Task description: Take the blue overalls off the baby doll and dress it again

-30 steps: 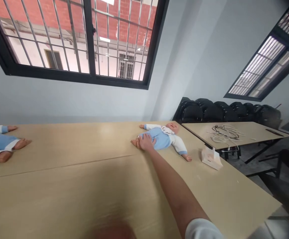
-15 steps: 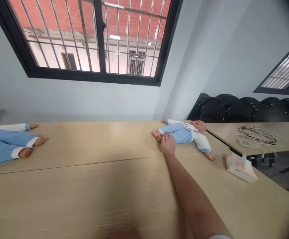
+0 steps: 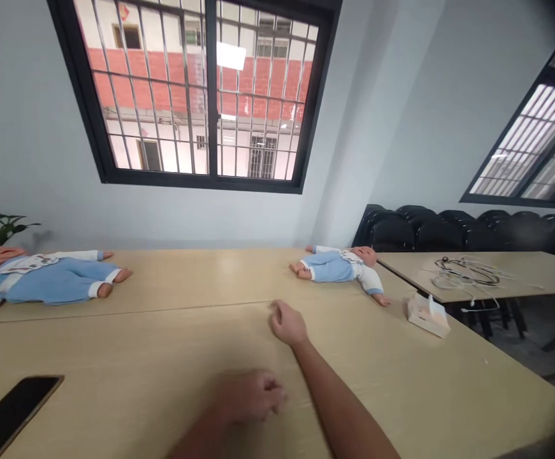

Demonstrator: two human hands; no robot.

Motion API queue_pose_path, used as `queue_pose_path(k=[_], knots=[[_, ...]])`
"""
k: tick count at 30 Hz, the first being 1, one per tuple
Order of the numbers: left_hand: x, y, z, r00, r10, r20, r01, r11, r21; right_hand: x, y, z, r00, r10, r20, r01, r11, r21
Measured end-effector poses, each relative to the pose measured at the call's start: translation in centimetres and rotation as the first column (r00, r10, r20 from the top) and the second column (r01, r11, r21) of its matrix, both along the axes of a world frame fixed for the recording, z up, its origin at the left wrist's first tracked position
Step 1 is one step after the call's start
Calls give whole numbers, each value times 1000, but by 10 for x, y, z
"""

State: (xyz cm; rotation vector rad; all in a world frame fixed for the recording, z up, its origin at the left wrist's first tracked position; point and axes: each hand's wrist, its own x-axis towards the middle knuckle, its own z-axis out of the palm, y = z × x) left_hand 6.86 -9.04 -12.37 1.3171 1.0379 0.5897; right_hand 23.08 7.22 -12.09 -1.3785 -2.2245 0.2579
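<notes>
Lower centre: empty-looking right hand half-curled, left hand blurred, grip unclear; likely transitional step; right-of-centre baby doll calls for forward reach

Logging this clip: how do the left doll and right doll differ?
The left doll lies head leftward; the right doll, head rightward. The left doll runs off the picture's edge; the right doll is fully in frame. Both lie face up, dressed in blue and white.
</notes>
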Motion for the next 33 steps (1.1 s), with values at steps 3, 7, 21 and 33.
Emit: queue_pose_path(k=[3, 7, 21, 33], knots=[[-15, 19, 2, 983, -49, 178, 84, 978, -192, -15, -22, 6, 996, 5, 85, 2, 996, -89], [-26, 33, 4, 837, 265, 479, -43, 904, -425, -34, -36, 11, 991, -44, 125, 60, 990, -126], [-26, 45, -6, 789, 226, 572, 62, 896, -439, -41, -44, 7, 961, 249, -120, -276, 896, -348], [-29, 46, -15, 795, 152, 587, 120, 909, -399, -44, -51, 19, 955, 283, -89, -294, 873, -389]])
